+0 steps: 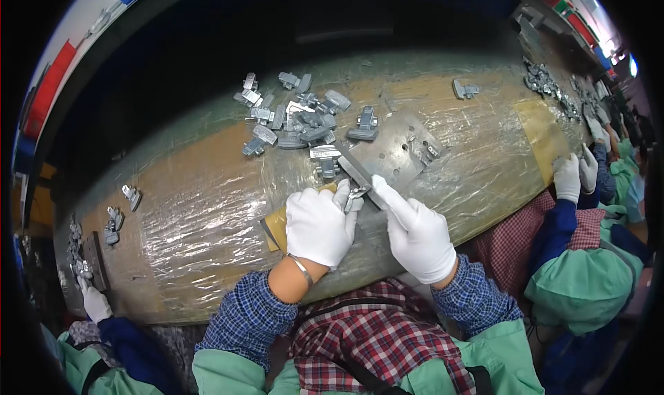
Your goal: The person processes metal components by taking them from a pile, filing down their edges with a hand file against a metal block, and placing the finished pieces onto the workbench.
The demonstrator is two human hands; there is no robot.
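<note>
worktable [207, 236]: plastic-wrapped | far side: dark | bright light [609, 48]: upper right

Grey flat bar [357, 173] slants beside 1 small shiny metal part [355, 200].

Gloved hands [319, 223] hold a metal part [355, 199] and flat bar [355, 173] over a table [200, 250].

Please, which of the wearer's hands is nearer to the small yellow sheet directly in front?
Left. The left hand partly covers the yellow sheet; the right hand is farther to the right, holding a grey metal bar.
</note>
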